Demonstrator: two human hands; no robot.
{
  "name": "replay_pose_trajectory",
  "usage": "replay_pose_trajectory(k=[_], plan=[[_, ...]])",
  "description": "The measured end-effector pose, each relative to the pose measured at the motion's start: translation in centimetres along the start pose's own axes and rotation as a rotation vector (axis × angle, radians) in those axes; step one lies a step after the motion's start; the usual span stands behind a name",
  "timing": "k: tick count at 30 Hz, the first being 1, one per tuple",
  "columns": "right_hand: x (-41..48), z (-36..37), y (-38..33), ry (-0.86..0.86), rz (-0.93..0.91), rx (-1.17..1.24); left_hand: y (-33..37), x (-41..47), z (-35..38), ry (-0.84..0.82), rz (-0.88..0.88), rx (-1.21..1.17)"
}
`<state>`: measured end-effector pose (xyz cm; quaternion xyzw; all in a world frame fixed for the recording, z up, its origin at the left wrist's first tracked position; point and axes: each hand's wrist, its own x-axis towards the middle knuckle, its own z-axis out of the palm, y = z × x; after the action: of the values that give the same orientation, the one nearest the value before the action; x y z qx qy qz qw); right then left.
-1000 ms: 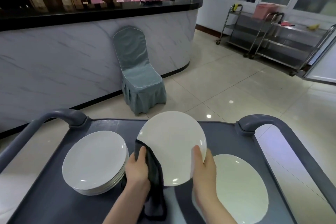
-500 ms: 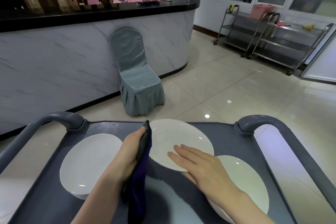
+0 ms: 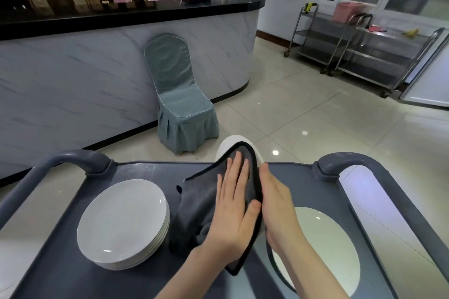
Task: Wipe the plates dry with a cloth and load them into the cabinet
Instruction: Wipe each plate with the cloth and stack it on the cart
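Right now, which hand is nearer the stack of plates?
Left. The left hand presses the cloth, right of the stack of plates; the right hand grips the plate farther right.

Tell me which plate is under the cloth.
The raised plate: the left hand presses the cloth on it, the right hand grips its rim. The stack and the single plate lie bare on the cart.

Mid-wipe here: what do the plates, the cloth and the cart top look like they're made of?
Stacked plates and the held plate: glazed white ceramic by the look, glossy with sharp light spots, though melamine is possible. Cloth: dark grey microfibre or terry, matte, folding softly, with a stitched black edge. Cart top: moulded grey plastic, with a dull sheen and rounded corners.
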<state>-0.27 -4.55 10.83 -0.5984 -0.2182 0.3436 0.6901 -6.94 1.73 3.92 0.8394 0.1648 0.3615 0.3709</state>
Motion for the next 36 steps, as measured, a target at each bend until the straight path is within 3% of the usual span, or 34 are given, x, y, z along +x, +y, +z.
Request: replay_pose_trajectory(k=[5, 12, 17, 24, 27, 31, 36], plan=[[-1.7, 0.2, 2.1, 0.092, -0.103, -0.200, -1.6, 1.6, -1.4, 0.080, -0.253, -0.324], [-0.3, 0.1, 1.1, 0.157, -0.030, -0.050, -1.7, -1.0, 1.1, -0.093, 0.041, 0.066], [-1.2, -0.1, 2.9, 0.158, -0.023, -0.214, -2.1, 1.6, -1.3, 0.004, -0.256, -0.340], [0.0, -0.3, 1.7, 0.164, 0.034, -0.084, -1.6, -1.4, 0.7, -0.138, 0.079, 0.104], [-0.1, -0.9, 1.9, 0.056, 0.033, -0.104, -1.9, 0.6, -0.4, -0.139, 0.055, -0.002], [-0.6, -2.2, 1.5, 0.012, 0.035, -0.138, -3.7, 2.5, -2.3, -0.099, -0.118, -0.129], [-0.7, -5.8, 0.6, 0.051, 0.192, 0.088, -5.1, -0.4, -2.8, -0.120, -0.129, -0.084]])
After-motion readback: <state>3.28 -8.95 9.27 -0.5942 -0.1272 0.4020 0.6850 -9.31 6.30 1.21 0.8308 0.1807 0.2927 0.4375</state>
